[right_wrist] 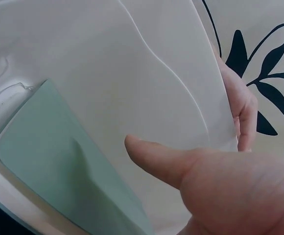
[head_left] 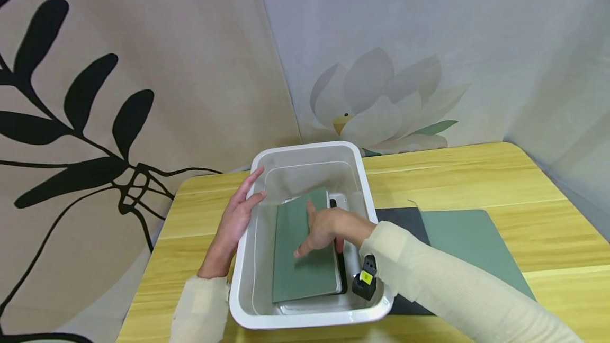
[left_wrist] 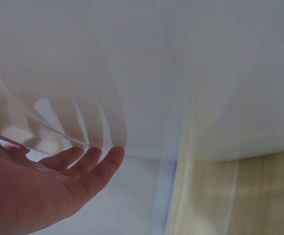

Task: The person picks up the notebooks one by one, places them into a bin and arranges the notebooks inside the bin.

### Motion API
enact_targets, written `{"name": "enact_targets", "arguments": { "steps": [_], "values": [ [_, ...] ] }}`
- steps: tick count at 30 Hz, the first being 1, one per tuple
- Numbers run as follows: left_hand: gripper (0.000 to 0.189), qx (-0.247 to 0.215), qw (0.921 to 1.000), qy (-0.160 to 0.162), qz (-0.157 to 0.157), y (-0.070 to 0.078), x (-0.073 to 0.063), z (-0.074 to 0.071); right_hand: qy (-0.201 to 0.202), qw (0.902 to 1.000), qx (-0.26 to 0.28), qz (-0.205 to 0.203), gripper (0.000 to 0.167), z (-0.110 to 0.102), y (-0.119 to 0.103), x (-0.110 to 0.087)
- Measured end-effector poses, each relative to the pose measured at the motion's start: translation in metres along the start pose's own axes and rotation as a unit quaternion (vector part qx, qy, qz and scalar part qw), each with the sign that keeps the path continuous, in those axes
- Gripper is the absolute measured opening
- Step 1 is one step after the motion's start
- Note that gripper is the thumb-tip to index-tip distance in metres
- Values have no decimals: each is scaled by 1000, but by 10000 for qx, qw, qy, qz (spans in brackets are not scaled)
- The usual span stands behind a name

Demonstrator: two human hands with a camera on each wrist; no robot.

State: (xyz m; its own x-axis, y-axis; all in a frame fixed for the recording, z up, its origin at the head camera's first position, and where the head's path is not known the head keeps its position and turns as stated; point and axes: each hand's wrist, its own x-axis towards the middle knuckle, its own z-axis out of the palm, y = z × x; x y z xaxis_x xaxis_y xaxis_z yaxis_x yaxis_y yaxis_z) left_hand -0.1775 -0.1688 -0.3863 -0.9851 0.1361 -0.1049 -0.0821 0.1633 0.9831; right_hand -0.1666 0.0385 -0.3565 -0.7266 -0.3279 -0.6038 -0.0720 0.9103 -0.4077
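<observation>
A white plastic bin (head_left: 308, 323) stands on the wooden table. Inside it a green notebook (head_left: 300, 279) lies on top of a dark flat item (head_left: 342, 271), mostly hidden. My right hand (head_left: 326, 226) reaches into the bin over the notebook, thumb spread from the fingers. In the right wrist view, that thumb (right_wrist: 154, 159) hangs clear of the notebook; the other fingers are hidden there. Outside the bin's left wall, my left hand (head_left: 236, 216) touches it at the rim. The left wrist view shows its fingertips (left_wrist: 115, 154) resting against the outer wall, fingers only slightly bent.
Right of the bin, a dark flat item (head_left: 400, 218) and a green flat item (head_left: 472, 242) lie on the table (head_left: 548, 200), partly under my right forearm. Behind stands a patterned curtain (head_left: 214, 68). A small black device (head_left: 365, 279) sits on my right wrist.
</observation>
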Motion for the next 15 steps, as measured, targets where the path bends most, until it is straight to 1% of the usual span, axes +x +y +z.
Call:
{"name": "enact_targets", "arguments": {
  "steps": [8,13,15],
  "values": [
    [51,65,10000,5,28,-1,1,0,0,10000,69,-36,116,0,1,0],
    [50,73,10000,1,46,-1,0,0,61,9999,-154,-9,114,1,1,0],
    [50,64,10000,-4,53,-1,0,0,67,9994,-340,4,113,1,1,-1]
  ]
}}
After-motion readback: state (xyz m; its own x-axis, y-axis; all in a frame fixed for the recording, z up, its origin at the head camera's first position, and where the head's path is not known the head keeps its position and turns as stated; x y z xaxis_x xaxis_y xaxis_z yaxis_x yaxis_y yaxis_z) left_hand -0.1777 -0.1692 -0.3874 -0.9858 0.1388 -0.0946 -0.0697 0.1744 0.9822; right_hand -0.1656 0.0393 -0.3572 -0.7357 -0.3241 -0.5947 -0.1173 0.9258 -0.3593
